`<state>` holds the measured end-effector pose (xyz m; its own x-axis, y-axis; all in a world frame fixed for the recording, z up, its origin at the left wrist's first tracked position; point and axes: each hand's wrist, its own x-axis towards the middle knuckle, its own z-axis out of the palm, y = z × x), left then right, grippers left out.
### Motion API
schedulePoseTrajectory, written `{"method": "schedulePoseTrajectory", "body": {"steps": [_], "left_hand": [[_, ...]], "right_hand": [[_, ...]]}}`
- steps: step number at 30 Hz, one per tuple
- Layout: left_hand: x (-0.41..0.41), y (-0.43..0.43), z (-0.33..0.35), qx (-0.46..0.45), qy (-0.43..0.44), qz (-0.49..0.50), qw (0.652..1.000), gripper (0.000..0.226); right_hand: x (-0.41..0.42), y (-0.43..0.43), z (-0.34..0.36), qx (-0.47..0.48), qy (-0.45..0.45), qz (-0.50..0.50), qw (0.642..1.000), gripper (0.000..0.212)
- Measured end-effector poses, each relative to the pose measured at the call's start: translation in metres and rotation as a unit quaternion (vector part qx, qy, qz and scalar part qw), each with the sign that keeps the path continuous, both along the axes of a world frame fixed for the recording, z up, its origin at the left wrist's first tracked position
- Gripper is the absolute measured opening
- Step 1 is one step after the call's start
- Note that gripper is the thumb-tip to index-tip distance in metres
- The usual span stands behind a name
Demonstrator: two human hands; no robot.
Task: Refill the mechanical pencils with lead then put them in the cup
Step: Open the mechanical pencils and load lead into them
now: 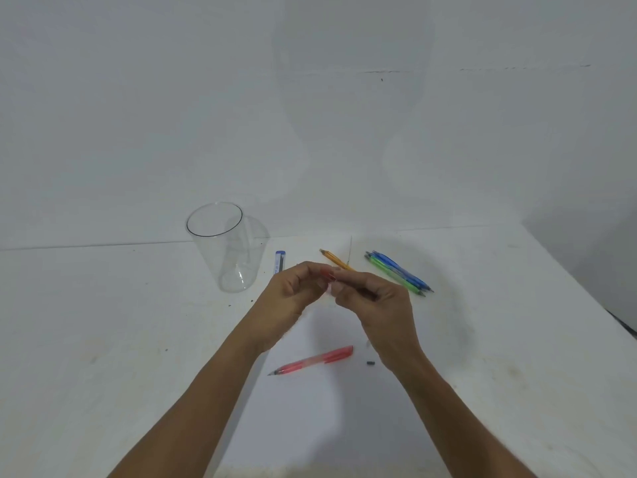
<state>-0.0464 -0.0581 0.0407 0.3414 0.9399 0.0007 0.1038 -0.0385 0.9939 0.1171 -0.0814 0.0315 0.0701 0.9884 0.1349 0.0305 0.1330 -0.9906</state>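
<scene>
A person's left hand (293, 294) and right hand (377, 300) meet fingertip to fingertip above the white desk (138, 322). Both have their fingers curled, pinching a small reddish piece (327, 274) too blurred to identify. A hair-thin dark stick (350, 250) rises just behind the right hand; whether that hand holds it cannot be told.

Below the hands, a red mechanical pencil (313, 360) lies on the desk with its tip toward the left, and a small dark piece (371, 363) lies near its other end. An orange mechanical pencil (334, 259) lies beyond the hands, its near end hidden by the right hand's fingers. Blue and green mechanical pencils (398, 273) lie bunched together to the right. A blue lead tube (280, 262) lies left of the hands, with the clear plastic cup (224, 250) upright beyond it, holding no pencils.
</scene>
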Motion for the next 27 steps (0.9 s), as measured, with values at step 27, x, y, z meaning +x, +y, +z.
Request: {"method": "schedulePoseTrajectory", "body": {"steps": [27], "left_hand": [[0.013,-0.002,0.021,0.444,0.464,0.052,0.765,0.032]], "right_hand": [[-0.006,-0.006,0.011,-0.329,0.494,0.041,0.804,0.023]]}}
